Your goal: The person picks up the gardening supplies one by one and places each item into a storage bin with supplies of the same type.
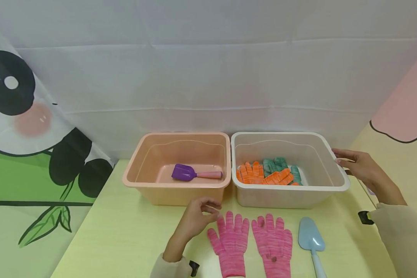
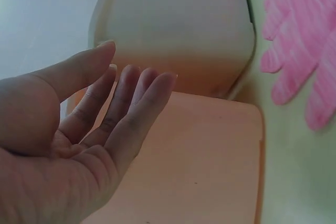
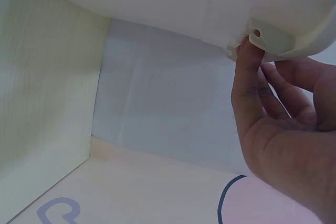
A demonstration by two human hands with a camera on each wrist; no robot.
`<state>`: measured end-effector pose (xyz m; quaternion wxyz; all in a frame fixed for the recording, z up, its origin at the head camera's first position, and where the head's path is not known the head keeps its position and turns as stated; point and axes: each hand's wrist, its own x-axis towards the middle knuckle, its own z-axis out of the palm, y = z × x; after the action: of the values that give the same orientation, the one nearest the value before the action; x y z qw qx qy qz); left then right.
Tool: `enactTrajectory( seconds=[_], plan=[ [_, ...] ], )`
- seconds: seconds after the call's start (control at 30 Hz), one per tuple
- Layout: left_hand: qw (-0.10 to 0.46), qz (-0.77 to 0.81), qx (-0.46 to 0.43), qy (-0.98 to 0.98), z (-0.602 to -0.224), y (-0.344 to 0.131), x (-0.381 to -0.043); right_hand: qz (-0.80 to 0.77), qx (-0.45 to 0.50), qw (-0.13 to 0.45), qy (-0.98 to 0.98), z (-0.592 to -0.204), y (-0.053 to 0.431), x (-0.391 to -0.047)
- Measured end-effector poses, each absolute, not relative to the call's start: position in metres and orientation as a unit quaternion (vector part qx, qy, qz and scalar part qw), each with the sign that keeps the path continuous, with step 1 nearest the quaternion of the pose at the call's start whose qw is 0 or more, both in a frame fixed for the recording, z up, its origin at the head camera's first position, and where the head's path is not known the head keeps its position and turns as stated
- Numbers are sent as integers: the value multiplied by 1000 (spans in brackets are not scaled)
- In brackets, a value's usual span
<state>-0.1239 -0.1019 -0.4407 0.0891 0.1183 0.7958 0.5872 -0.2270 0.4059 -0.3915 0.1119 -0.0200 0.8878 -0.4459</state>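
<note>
My left hand (image 1: 199,217) hovers before the peach tub (image 1: 191,196), fingers loosely bent and nothing in them. In the left wrist view the same hand (image 2: 100,124) shows its thumb apart from the fingers. My right hand (image 1: 363,168) is at the right end of the white tub (image 1: 274,199) and grips its rim. The right wrist view has the fingertips of this hand (image 3: 278,98) hooked up under the rim (image 3: 273,40). Orange gloves (image 1: 251,173) and green gloves (image 1: 276,165) lie inside the white tub. A purple scoop with a pink handle (image 1: 184,172) rests in the peach tub.
Two pink gloves (image 1: 231,243) (image 1: 273,247) lie flat in front of the tubs, palm ends toward me. To their right is a light blue trowel (image 1: 311,235). A pale cloth wall (image 1: 208,85) stands right behind both tubs.
</note>
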Motion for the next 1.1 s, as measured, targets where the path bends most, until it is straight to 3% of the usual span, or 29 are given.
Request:
enactTrajectory(
  seconds=[0.2,0.57,1.1],
  plan=[
    [78,580,116,803,-455,-108,-122,-445,-20,110,888,-392,406,-228],
    [112,555,60,822,-478,-112,-119,-447,-24,110,888,-393,407,-228],
    [128,499,73,854,-492,-111,-111,-446,-19,109,888,-393,406,-227]
  ],
)
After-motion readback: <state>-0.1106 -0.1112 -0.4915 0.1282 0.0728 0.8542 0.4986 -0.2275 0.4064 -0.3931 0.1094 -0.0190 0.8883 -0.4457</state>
